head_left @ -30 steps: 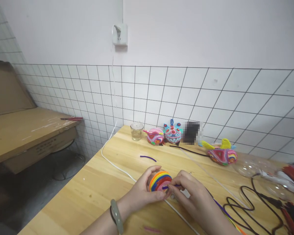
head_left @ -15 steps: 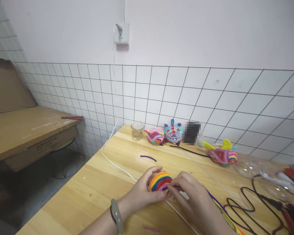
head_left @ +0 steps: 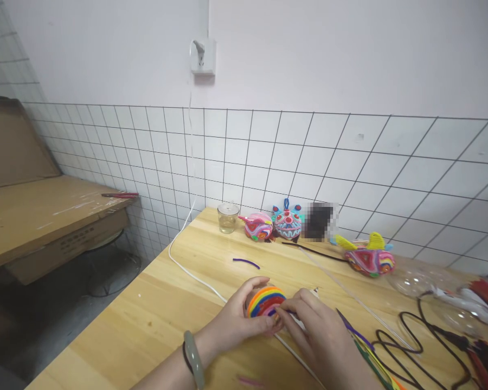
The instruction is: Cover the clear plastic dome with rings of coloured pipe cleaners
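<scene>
My left hand (head_left: 244, 311) is wrapped round a small ball (head_left: 264, 300) banded in orange, yellow, blue, red and pink fuzzy strips. The fingers of my right hand (head_left: 305, 319) pinch at the ball's lower right side, closed on a purple pipe cleaner (head_left: 273, 311) whose short end shows against the pink bands; its remainder is hidden by my hand. A loose purple pipe cleaner piece (head_left: 246, 263) lies on the wooden table beyond the ball. To the right, a bunch of coloured pipe cleaners (head_left: 372, 355) shows beside my right forearm. A blurred pink piece (head_left: 250, 381) lies near the bottom.
Along the wall stand a glass cup (head_left: 228, 218), a pink fish figure (head_left: 258, 226), a blue monster figure (head_left: 288, 223) and a yellow-finned fish (head_left: 370, 259). Clear plastic balls (head_left: 415, 281) and a tangled black cord (head_left: 402, 336) lie right. A white cable (head_left: 195, 277) crosses the table.
My right hand has shifted slightly, and less of the purple pipe cleaner shows at its fingertips. More of the pipe cleaner bunch is visible beside my forearm. My left hand stays nearly still.
</scene>
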The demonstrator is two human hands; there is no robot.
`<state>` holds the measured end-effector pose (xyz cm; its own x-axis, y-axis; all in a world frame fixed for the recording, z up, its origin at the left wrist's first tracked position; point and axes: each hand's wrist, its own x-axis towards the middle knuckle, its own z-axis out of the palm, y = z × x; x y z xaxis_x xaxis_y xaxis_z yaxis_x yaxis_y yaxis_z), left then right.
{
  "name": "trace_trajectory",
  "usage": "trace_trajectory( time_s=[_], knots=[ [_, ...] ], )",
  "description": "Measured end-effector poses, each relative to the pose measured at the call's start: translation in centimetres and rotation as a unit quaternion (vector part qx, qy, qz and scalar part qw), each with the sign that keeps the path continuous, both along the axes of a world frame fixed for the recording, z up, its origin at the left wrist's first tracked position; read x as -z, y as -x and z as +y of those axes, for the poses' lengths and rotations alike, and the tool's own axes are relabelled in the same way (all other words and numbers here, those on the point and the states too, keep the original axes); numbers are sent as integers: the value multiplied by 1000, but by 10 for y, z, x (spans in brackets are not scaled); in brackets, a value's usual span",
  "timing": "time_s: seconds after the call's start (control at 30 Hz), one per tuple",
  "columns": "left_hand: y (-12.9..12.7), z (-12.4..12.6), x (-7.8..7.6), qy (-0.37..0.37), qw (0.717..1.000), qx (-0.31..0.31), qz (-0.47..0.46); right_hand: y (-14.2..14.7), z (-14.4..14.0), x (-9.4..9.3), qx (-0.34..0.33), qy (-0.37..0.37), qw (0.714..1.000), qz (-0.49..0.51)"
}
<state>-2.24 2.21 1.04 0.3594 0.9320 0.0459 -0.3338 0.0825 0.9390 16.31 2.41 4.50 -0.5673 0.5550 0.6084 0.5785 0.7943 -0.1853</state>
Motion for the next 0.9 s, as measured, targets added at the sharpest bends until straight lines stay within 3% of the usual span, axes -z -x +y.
trace_trajectory(
  time_s=[0.17,0.47,0.9],
  knots=[
    [0,1,2,-6,1000,-10,4,4,-2,5,51,-4,998,21],
    [1,0,0,-14,1000,-4,-5,8,-5,7,66,-26,997,27],
    [1,0,-6,-1,999,-30,-29,4,-4,11,16,41,997,71]
  ],
)
